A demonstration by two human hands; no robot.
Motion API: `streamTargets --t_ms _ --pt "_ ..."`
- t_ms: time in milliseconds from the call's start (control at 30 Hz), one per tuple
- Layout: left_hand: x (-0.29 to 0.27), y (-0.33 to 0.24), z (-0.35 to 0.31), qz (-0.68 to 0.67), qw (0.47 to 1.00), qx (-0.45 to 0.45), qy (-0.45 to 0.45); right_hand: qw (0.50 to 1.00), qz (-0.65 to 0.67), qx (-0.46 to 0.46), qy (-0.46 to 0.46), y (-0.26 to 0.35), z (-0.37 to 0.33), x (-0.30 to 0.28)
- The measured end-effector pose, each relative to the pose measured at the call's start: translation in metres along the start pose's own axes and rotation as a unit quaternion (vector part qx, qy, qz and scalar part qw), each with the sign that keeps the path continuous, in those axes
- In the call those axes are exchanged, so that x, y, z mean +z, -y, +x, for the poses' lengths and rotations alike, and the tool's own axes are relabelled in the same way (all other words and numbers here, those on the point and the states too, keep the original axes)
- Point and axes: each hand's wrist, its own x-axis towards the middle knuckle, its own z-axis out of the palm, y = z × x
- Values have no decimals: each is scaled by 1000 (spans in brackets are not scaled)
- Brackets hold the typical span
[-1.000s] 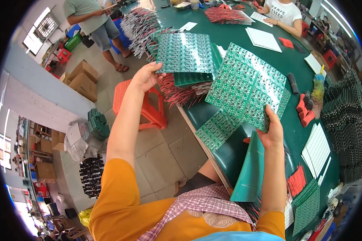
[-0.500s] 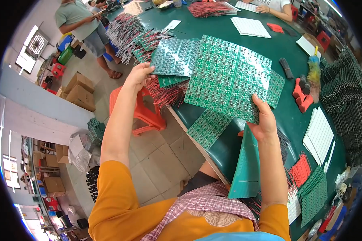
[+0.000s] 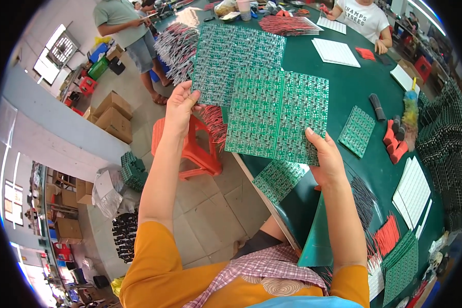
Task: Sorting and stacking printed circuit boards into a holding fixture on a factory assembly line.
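My left hand [image 3: 184,105] grips the lower left edge of a green circuit board panel [image 3: 236,54], thumb on its face. A second green circuit board panel [image 3: 277,110] overlaps its lower right part, nearer to me. My right hand [image 3: 326,158] pinches this one at its lower right corner, thumb on top, the other fingers hidden behind. Both panels are held up over the table edge, covered with rows of small components. Below them a smaller circuit board [image 3: 280,179] lies at the table's edge. Another small circuit board [image 3: 357,131] rests to the right.
The green table [image 3: 339,97] holds red and grey wire bundles [image 3: 177,49], white sheets [image 3: 336,53], red foam-like pieces [image 3: 395,141] and tall stacks of dark boards [image 3: 444,138]. A red stool [image 3: 197,149] stands left. Two people are across the table and at far left.
The left panel has come up and turned its face more toward me, losing its bright glare. My right hand has drawn its panel slightly left and straightened it. The whole view has shifted.
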Motion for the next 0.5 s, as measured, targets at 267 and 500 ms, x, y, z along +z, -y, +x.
streamTargets --t_ms 267,500 --pt "-16 63 -5 218 970 -81 -73 1000 21 -21 12 -4 -19 -1" --pt "89 -36 -65 489 830 264 -54 996 -5 -74 -41 -3 -19 -7"
